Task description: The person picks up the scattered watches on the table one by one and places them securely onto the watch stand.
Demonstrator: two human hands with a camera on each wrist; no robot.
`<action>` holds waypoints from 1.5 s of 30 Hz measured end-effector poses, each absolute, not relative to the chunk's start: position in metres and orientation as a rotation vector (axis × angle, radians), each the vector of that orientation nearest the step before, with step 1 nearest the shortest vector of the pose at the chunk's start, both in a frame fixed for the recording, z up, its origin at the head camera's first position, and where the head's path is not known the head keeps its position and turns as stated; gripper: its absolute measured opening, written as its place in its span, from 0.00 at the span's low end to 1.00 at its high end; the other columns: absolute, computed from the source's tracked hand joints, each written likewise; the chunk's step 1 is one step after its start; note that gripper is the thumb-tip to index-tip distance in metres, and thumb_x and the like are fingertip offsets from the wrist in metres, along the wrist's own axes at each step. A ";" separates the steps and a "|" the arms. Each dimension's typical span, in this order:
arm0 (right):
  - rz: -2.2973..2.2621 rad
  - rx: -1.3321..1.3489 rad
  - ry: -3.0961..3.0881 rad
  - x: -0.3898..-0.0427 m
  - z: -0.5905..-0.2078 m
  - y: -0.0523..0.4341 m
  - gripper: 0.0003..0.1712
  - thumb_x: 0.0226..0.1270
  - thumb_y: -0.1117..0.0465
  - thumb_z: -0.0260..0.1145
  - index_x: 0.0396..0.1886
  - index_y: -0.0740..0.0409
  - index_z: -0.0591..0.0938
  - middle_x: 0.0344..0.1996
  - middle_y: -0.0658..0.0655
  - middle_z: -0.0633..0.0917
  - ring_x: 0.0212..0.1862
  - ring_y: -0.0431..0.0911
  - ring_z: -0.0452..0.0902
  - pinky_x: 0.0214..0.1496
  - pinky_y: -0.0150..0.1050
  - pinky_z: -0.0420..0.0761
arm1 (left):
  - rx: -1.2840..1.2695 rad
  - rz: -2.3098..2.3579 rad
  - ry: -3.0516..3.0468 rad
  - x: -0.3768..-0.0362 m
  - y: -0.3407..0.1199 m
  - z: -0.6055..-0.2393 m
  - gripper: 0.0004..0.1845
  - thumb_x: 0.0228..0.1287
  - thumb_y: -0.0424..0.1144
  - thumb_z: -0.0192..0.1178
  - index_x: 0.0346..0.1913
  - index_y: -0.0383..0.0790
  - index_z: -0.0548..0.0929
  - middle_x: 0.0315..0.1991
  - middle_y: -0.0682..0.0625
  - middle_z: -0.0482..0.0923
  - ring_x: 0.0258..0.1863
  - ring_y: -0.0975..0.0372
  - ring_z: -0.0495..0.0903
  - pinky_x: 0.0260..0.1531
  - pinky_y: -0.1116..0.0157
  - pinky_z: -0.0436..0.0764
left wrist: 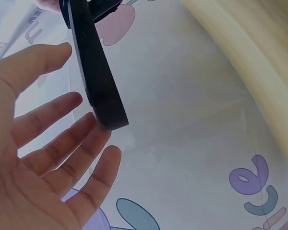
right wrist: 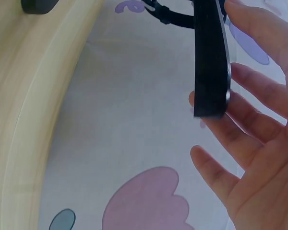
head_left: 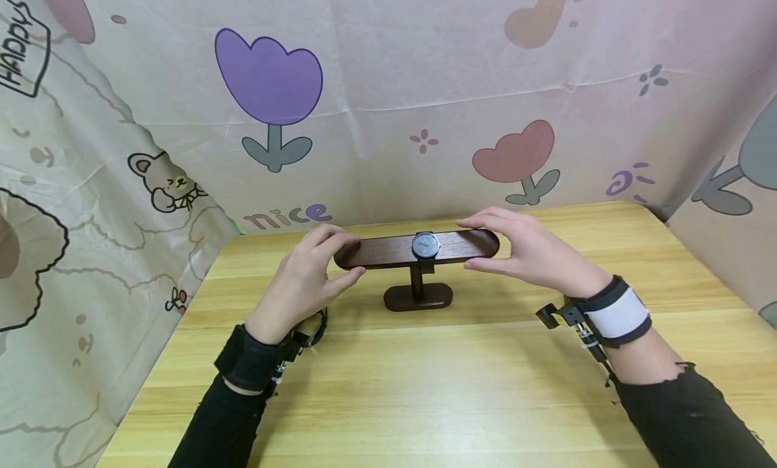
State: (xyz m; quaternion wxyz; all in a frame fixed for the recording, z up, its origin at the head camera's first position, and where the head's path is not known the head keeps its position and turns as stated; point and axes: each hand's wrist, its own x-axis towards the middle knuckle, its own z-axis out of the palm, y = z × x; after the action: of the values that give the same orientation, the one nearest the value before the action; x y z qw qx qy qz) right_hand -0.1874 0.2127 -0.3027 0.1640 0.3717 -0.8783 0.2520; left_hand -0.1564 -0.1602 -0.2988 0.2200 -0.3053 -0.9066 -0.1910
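The printed backdrop cloth point(head_left: 388, 117) carried two readable words. "HAPPY" stood in black outlined capitals inside a tilted sign shape point(head_left: 21, 46) at the upper left. "nice" point(head_left: 287, 216) ran in pastel lowercase letters along the cloth's lower edge, just above the table's far left corner. The watch dial point(head_left: 425, 245) was too small to read.
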 end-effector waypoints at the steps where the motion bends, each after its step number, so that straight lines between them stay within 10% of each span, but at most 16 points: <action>1: 0.716 1.054 -2.501 -0.186 -0.303 0.215 0.34 0.60 0.55 0.85 0.66 0.53 0.85 0.55 0.51 0.88 0.55 0.43 0.84 0.58 0.48 0.84 | -0.852 -0.526 -2.499 -0.156 -0.159 -0.299 0.23 0.64 0.41 0.78 0.59 0.38 0.87 0.55 0.44 0.84 0.50 0.52 0.85 0.45 0.54 0.88; 14: 0.739 0.945 -2.564 -0.173 -0.304 0.242 0.37 0.61 0.56 0.84 0.70 0.53 0.82 0.64 0.55 0.85 0.67 0.53 0.81 0.70 0.54 0.78 | -0.958 -0.500 -2.366 -0.143 -0.145 -0.295 0.21 0.63 0.40 0.78 0.57 0.38 0.88 0.51 0.45 0.86 0.50 0.53 0.86 0.43 0.56 0.89; 22: 0.741 0.810 -2.632 -0.158 -0.302 0.264 0.40 0.61 0.57 0.84 0.73 0.50 0.81 0.68 0.55 0.84 0.68 0.52 0.81 0.57 0.30 0.79 | -1.049 -0.485 -2.310 -0.132 -0.131 -0.292 0.23 0.63 0.40 0.78 0.59 0.38 0.88 0.52 0.45 0.86 0.51 0.54 0.86 0.50 0.57 0.89; 29: 0.699 0.770 -2.691 -0.151 -0.308 0.294 0.43 0.58 0.57 0.85 0.74 0.54 0.79 0.67 0.63 0.84 0.67 0.61 0.80 0.65 0.64 0.76 | -1.127 -0.459 -2.283 -0.126 -0.117 -0.295 0.22 0.64 0.43 0.77 0.59 0.40 0.88 0.52 0.47 0.87 0.52 0.55 0.87 0.52 0.59 0.88; 45: 0.577 0.529 -3.000 -0.138 -0.327 0.353 0.51 0.59 0.47 0.84 0.78 0.59 0.73 0.67 0.75 0.80 0.67 0.71 0.75 0.60 0.75 0.75 | -1.268 -0.401 -2.279 -0.120 -0.099 -0.313 0.22 0.64 0.44 0.77 0.59 0.44 0.87 0.51 0.51 0.85 0.45 0.62 0.84 0.38 0.68 0.85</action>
State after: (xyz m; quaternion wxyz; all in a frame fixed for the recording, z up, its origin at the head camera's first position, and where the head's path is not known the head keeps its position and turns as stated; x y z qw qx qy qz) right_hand -0.1382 0.3530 -0.3270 0.0207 0.1704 -0.9674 0.1859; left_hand -0.1204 -0.0993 -0.3127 0.2488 -0.4653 -0.8366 -0.1473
